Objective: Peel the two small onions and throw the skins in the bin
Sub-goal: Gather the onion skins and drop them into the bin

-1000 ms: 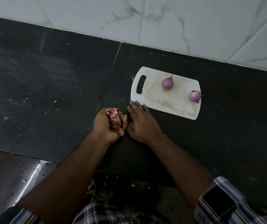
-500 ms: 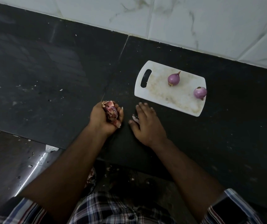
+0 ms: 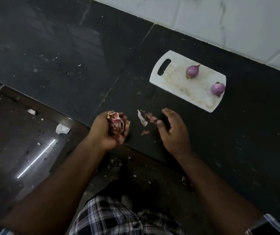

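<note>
Loosely between both hands (image 3: 173, 131): onion skins (image 3: 146, 118) on counter (image 3: 237, 133).

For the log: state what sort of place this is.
Likely a home kitchen: a dark stone counter against a tiled wall, and a white cutting board with two peeled onions.

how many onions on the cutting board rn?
2. One onion sits near the middle of the white cutting board, toward its far edge. The other onion sits at the board's right end. Both look peeled. None seem hidden.
</note>
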A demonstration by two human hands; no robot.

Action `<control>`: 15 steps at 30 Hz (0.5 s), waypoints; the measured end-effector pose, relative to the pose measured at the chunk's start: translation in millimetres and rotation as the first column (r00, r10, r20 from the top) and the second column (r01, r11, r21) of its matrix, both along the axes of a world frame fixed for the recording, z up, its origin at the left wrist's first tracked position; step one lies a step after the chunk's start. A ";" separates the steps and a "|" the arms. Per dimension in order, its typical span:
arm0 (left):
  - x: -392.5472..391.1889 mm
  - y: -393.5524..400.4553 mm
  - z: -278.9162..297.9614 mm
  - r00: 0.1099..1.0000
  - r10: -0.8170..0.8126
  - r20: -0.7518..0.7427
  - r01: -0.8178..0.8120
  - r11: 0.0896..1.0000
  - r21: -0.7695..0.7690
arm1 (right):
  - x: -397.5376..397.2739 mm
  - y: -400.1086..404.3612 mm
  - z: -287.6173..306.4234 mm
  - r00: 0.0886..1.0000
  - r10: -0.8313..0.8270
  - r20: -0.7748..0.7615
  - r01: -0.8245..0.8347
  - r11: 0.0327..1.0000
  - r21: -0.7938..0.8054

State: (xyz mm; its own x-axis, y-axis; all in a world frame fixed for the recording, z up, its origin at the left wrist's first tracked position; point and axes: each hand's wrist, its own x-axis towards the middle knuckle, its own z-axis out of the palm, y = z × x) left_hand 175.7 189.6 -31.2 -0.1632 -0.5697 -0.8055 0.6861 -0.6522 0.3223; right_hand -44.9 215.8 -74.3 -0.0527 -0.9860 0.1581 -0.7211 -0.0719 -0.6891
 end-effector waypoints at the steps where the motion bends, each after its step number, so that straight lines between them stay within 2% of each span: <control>1: 3.4 11.6 -1.3 1.000 -0.020 -0.006 0.020 1.000 0.015 | 8.6 9.2 -5.4 0.997 0.028 -0.078 -0.027 1.000 0.015; 3: 10.3 33.3 -6.6 0.998 -0.052 -0.026 0.053 0.997 0.054 | 25.7 14.7 -14.2 0.970 0.086 -0.229 -0.086 0.996 0.008; 5: 17.2 50.9 -16.4 0.996 -0.074 -0.042 0.078 0.992 0.095 | 41.1 -2.0 -14.6 0.960 0.089 -0.265 -0.091 0.996 0.006; 10: 21.6 71.4 -47.3 0.982 -0.186 -0.038 0.190 0.963 0.189 | 64.5 -39.4 -6.4 0.978 0.150 -0.143 -0.141 0.987 0.075; 15: 2.6 63.2 -72.9 0.931 -0.365 -0.018 0.364 0.919 0.154 | 64.7 -32.0 -2.9 0.984 0.173 0.033 -0.174 0.984 0.032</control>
State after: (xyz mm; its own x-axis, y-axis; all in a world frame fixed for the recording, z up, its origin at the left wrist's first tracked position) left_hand 178.4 252.8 -104.2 -0.3271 -0.3428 -0.8806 0.3886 -0.8982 0.2053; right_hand 19.8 183.8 -77.2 0.1157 -0.9854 0.1247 -0.6789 -0.1701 -0.7142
